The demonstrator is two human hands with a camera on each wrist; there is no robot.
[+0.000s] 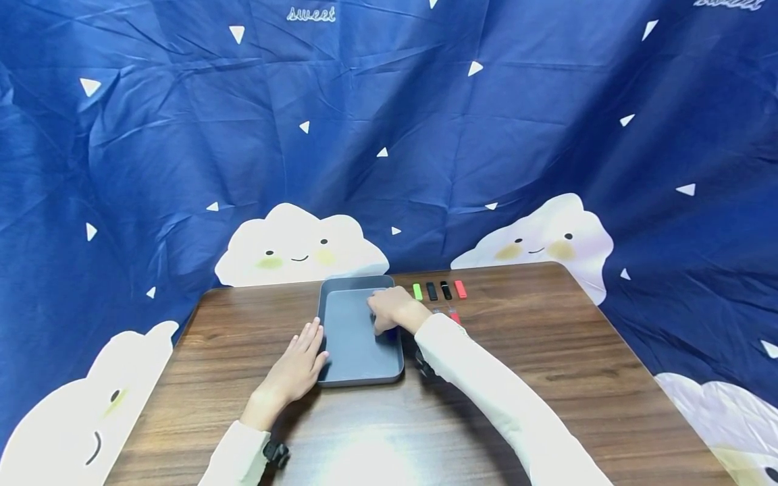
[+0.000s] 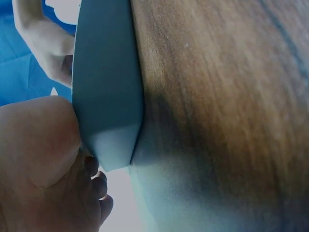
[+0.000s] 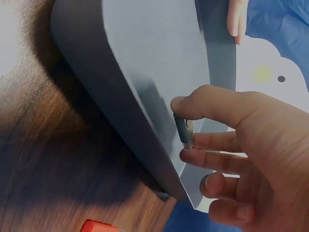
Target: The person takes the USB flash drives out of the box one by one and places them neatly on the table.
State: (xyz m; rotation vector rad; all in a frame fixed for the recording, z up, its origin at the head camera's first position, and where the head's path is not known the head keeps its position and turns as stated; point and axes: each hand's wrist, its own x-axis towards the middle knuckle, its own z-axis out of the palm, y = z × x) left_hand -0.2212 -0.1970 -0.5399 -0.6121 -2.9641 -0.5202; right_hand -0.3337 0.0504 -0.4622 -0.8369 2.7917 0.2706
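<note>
A grey rectangular tray (image 1: 358, 361) sits on the wooden table. My right hand (image 1: 392, 309) is over its right side. In the right wrist view that hand (image 3: 260, 130) pinches a small dark USB stick (image 3: 182, 129) with a metal end between thumb and fingertips, above the tray floor. My left hand (image 1: 294, 368) lies with extended fingers against the tray's left wall; the left wrist view shows its palm side (image 2: 43, 159) beside the tray wall (image 2: 108, 82). Whether other things lie under the right hand is hidden.
Right of the tray stand a green stick (image 1: 417, 291), two black sticks (image 1: 431, 291) and a red stick (image 1: 460, 289) in a row. Another red stick (image 1: 454, 316) lies nearer, partly behind the right sleeve. A blue curtain (image 1: 365, 101) hangs behind the table (image 1: 547, 351).
</note>
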